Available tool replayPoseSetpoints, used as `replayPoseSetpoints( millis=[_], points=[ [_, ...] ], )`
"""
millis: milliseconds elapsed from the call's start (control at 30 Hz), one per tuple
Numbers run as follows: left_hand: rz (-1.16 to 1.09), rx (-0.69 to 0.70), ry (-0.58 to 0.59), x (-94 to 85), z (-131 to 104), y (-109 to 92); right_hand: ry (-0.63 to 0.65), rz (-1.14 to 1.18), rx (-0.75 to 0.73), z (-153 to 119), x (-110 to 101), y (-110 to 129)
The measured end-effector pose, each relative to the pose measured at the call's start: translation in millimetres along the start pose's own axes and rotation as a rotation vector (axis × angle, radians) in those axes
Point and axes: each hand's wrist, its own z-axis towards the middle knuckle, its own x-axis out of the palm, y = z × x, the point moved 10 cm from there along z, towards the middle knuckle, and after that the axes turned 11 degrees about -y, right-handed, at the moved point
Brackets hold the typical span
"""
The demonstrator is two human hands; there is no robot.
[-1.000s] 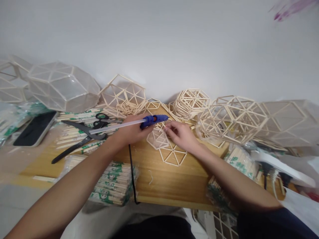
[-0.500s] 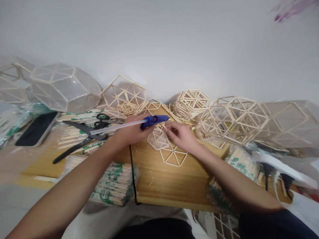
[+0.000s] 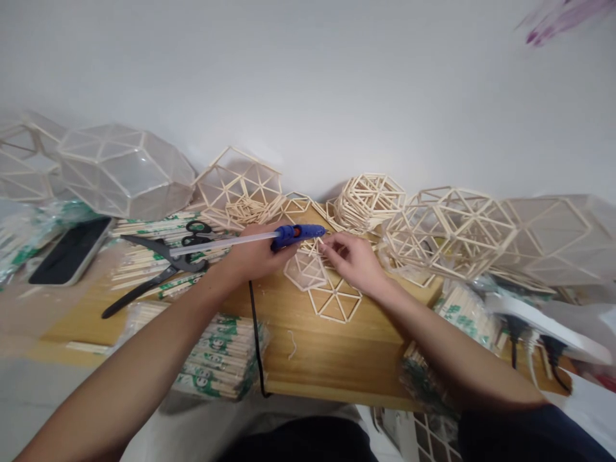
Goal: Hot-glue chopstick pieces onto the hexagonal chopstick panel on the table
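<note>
My left hand [image 3: 257, 251] is wrapped round a blue hot glue gun [image 3: 298, 235], and a long translucent glue stick [image 3: 226, 243] sticks out of its back end. The gun's nozzle points right, just above my right hand [image 3: 353, 260]. The right thumb and fingers are pinched together at the top of a small stick frame [image 3: 307, 269]; what lies between them is too small to make out. Closer to me, a flat hexagon of wooden sticks [image 3: 335, 301] with spokes lies on the wooden table [image 3: 337, 359], next to that frame.
Scissors [image 3: 197, 234] and black-handled cutters [image 3: 144, 292] lie left, near a phone [image 3: 72, 250]. Packs of wrapped chopsticks [image 3: 216, 353] lie in front. Stacked stick hexagons [image 3: 370, 202] and larger stick frames [image 3: 452, 231] stand behind. A power strip [image 3: 548, 327] is at right.
The glue gun has shifted slightly left, and its glue stick's rear end has moved left and a little up. My right hand stays at nearly the same spot.
</note>
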Motion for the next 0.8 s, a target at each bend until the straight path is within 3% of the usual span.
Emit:
replayPoseSetpoints(
  millis=[400, 800],
  points=[
    [0.017, 0.02, -0.023, -4.3, 2.1, -0.3, -0.008, 0.016, 0.085, 0.5, 0.0, -6.9],
    [0.144, -0.12, -0.015, -4.8, 3.5, 14.8, -0.027, 0.032, 0.125, 1.7, -2.5, -9.9]
  ],
)
